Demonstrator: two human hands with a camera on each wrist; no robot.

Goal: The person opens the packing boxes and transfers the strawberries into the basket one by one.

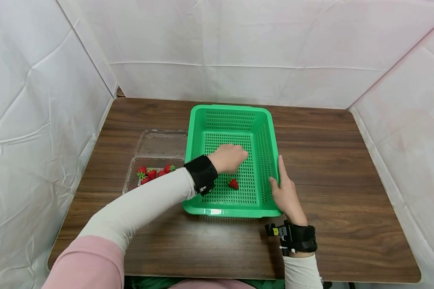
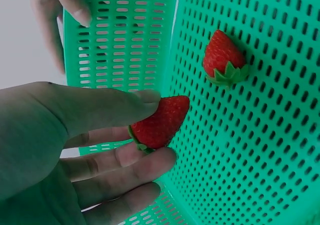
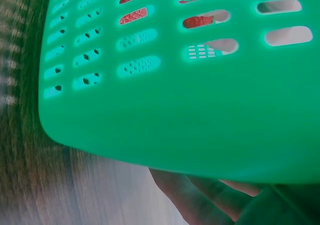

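Inside the green slotted basket [image 1: 220,107], my left hand [image 1: 228,158] pinches a strawberry [image 2: 162,121] between thumb and fingers, close above the basket floor. The head view hides this berry behind the hand. Another strawberry [image 1: 233,184] lies loose on the basket floor, its green leaves visible in the left wrist view. At the basket's right side my right hand [image 1: 286,196] holds the rim, thumb over the edge and fingers along the outside. Through the slots in the right wrist view, patches of red show.
Left of the basket stands a clear plastic clamshell box [image 1: 130,176], its lid [image 1: 161,143] folded back, with several strawberries [image 1: 152,174] inside. My left forearm crosses over part of it. The brown wooden table [image 1: 332,180] is bounded by white sheets [image 1: 238,48] at the back and sides.
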